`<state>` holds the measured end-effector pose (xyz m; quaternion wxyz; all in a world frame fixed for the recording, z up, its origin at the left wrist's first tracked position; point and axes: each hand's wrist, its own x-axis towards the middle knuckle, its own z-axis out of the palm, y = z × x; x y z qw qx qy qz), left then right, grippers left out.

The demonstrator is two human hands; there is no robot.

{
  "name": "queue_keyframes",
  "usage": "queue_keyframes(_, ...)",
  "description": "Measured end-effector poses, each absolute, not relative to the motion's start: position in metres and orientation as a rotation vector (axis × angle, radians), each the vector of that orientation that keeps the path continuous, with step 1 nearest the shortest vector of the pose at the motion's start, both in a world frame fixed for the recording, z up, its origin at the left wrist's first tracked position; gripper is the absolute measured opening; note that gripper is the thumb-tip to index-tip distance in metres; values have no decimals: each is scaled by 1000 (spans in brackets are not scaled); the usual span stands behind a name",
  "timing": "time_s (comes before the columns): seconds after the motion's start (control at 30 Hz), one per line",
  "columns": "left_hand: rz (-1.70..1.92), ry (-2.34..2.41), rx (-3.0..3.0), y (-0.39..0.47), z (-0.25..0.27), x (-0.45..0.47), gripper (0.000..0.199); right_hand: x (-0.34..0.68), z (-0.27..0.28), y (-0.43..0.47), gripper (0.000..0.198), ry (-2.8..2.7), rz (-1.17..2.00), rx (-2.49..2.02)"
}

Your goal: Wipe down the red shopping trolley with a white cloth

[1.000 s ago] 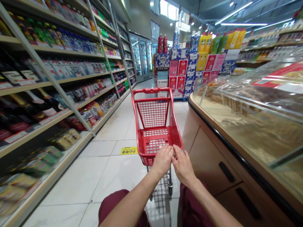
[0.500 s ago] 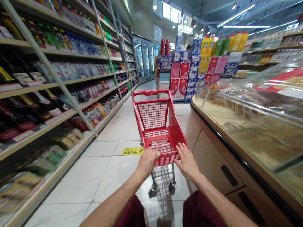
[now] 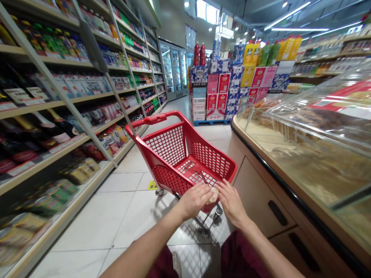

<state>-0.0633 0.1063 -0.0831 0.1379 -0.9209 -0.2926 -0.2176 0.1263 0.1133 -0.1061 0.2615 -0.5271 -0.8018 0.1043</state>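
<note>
A small red plastic shopping cart (image 3: 174, 152) stands on the tiled aisle floor, angled to the left, with its handle (image 3: 156, 119) at the far end. Nothing lies in its basket. My left hand (image 3: 193, 200) is curled over the cart's near rim, and a small pale object (image 3: 213, 195) shows at its fingertips. My right hand (image 3: 232, 201) lies beside it on the same rim with the fingers stretched toward that pale object. Both forearms reach in from the bottom of the view.
Stocked shelves (image 3: 58, 104) line the left side of the aisle. A curved glass-topped food counter (image 3: 292, 139) with drawers runs along the right, close to the cart. A stack of boxed goods (image 3: 220, 90) and fridges (image 3: 174, 69) stand ahead. A yellow floor sticker (image 3: 152, 185) lies under the cart.
The cart has swung from pointing straight ahead to angling left, and its handle now sits toward the shelves. My hands have come back close together on the near rim.
</note>
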Motion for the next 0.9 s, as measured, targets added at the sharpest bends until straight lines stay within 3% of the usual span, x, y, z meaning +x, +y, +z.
queue_keyframes(0.27,-850,-1091,-2414,138,-85,-116,26,116,-78,117,39,-2237,224,-1592)
queue_keyframes(0.43,-722,-1088,-2450,136,-85,-96,30,90,-80,113,36,-2267,147,-1516)
queue_keyframes(0.67,-648,-1257,-2213,131,-58,-200,34,104,-81,130,37,-2271,73,-1550)
queue_keyframes(0.9,-513,-1282,-2293,121,-60,-166,34,78,-80,131,39,-2304,16,-1423)
